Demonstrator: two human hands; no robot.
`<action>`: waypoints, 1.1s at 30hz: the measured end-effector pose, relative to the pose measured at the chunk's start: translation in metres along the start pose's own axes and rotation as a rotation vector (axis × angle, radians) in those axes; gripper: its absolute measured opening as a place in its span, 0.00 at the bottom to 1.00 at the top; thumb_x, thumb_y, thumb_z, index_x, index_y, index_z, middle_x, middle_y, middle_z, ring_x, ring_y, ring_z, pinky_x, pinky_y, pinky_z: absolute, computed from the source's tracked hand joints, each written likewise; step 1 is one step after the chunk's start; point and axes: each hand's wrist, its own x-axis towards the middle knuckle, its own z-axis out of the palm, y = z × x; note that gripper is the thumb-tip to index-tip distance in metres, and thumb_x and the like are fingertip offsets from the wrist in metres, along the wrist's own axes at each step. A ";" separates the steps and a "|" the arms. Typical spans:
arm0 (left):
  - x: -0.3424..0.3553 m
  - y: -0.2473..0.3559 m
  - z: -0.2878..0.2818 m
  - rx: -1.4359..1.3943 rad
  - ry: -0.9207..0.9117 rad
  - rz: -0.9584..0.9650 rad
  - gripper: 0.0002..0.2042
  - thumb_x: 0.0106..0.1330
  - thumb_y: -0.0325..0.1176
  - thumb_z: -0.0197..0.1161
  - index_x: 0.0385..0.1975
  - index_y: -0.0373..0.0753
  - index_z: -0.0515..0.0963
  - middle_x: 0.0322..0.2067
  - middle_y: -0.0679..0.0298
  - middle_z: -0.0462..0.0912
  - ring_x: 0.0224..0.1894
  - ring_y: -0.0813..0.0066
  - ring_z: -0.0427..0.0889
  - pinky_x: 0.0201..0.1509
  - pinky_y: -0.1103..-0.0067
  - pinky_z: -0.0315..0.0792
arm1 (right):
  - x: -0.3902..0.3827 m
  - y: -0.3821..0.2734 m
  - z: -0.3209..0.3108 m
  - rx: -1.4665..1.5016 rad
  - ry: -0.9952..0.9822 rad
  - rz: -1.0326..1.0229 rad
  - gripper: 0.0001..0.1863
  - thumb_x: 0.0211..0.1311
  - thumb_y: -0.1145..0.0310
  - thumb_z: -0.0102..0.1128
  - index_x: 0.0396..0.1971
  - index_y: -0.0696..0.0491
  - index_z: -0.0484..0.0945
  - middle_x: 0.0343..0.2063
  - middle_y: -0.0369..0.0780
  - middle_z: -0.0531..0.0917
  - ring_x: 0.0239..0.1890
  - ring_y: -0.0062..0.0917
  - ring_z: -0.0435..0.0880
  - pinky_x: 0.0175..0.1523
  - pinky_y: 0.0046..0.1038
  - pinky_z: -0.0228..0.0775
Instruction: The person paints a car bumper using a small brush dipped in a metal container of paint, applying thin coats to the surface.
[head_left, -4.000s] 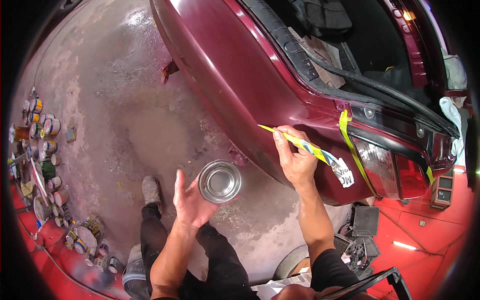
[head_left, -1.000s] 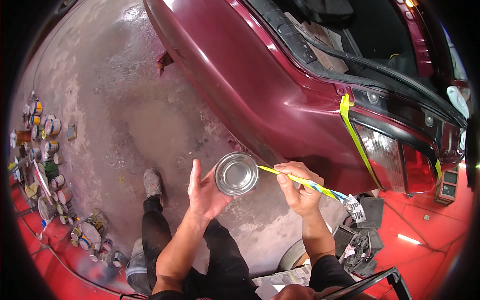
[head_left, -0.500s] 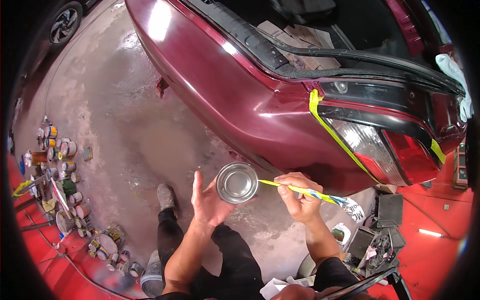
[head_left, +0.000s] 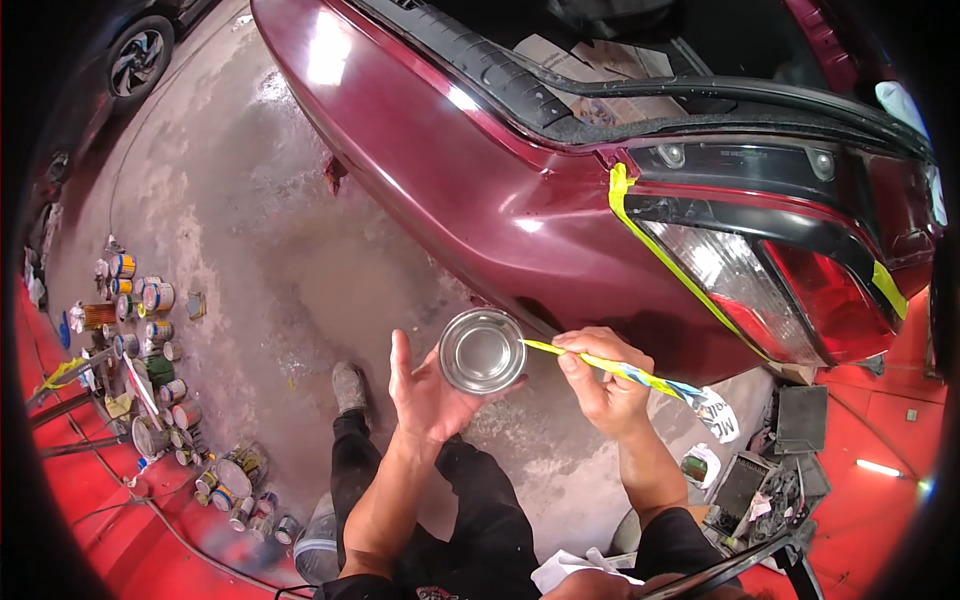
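My left hand (head_left: pixel 423 400) supports a shallow round metal can (head_left: pixel 482 351), its fingers beneath and its thumb standing away from the side. The can's shiny inner rings face up; whether liquid is inside I cannot tell. In my right hand (head_left: pixel 608 383) is a twisted strip of yellow masking tape (head_left: pixel 646 377), pinched between thumb and fingers. Its thin end reaches the can's right rim, and a crumpled white printed sheet (head_left: pixel 716 413) trails from the other end. Both hands are in front of a dark red car bumper (head_left: pixel 480 200).
Yellow tape (head_left: pixel 672 262) edges the tail light (head_left: pixel 735 275). Paint cans (head_left: pixel 158 296) cluster on the floor at left, with a bucket (head_left: pixel 318 550) by my leg. Dark bins (head_left: pixel 742 487) with scraps stand at right. Another car's wheel (head_left: pixel 138 58) shows at far left.
The view has shifted, so the floor cans sit further right. Both hands keep their hold, with the can and tape slightly higher and further right in the picture.
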 end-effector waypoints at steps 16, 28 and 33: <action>0.002 0.001 0.004 -0.012 -0.025 0.023 0.50 0.67 0.77 0.40 0.72 0.35 0.59 0.69 0.47 0.67 0.69 0.47 0.70 0.71 0.39 0.61 | 0.007 0.003 0.012 -0.105 -0.103 -0.071 0.07 0.61 0.76 0.70 0.39 0.57 0.83 0.34 0.44 0.89 0.35 0.34 0.88 0.43 0.31 0.80; 0.003 0.004 -0.001 -0.076 -0.002 -0.002 0.50 0.65 0.77 0.46 0.71 0.33 0.61 0.69 0.44 0.66 0.71 0.44 0.66 0.72 0.38 0.55 | 0.004 0.008 0.023 -0.046 -0.114 -0.067 0.06 0.61 0.75 0.71 0.37 0.56 0.84 0.31 0.40 0.89 0.30 0.32 0.87 0.40 0.31 0.76; 0.005 0.006 0.002 -0.047 0.006 -0.019 0.50 0.65 0.77 0.46 0.71 0.33 0.61 0.69 0.43 0.66 0.71 0.44 0.66 0.72 0.38 0.55 | 0.000 0.001 0.021 0.003 -0.105 0.004 0.07 0.61 0.76 0.71 0.38 0.58 0.84 0.33 0.42 0.89 0.32 0.31 0.87 0.41 0.31 0.77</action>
